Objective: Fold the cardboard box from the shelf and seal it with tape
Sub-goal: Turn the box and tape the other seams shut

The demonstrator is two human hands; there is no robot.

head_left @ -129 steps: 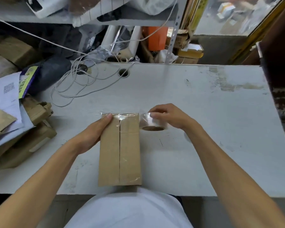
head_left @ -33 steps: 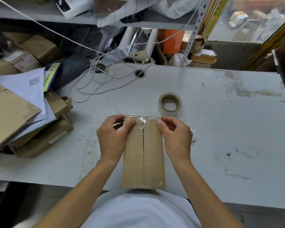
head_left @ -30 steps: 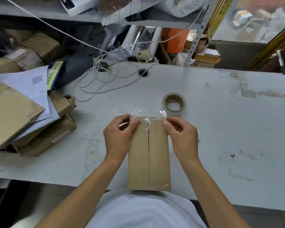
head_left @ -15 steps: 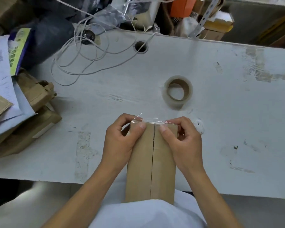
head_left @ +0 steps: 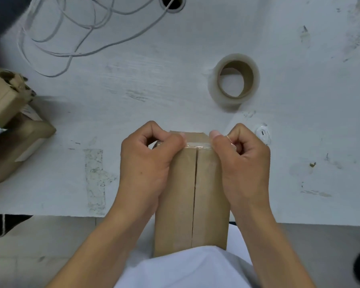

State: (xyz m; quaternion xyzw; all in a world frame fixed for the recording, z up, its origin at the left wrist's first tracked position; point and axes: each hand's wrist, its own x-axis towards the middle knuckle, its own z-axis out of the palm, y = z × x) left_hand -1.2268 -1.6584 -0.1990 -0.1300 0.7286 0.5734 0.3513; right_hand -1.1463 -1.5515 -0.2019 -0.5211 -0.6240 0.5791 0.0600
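A narrow brown cardboard box (head_left: pixel 192 196) stands between my hands at the table's near edge, its near end against my white shirt. A seam runs down the middle of its top face, and clear tape crosses its far end. My left hand (head_left: pixel 148 163) grips the box's far left corner, thumb pressing the tape on top. My right hand (head_left: pixel 241 163) grips the far right corner the same way, fingers curled behind the end. A roll of clear tape (head_left: pixel 234 80) lies flat on the table beyond my right hand.
A white worn table (head_left: pixel 133 90) carries a loose white cable (head_left: pixel 75 34) at the far left and a cable hole (head_left: pixel 173 3). Brown cardboard boxes (head_left: pixel 10 121) are stacked at the left edge. A small white round object (head_left: pixel 262 133) lies by my right hand.
The tape roll left my right hand and lies on the table. Both hands came to the box's far end and pulled it toward me, folding the tape down over the end.
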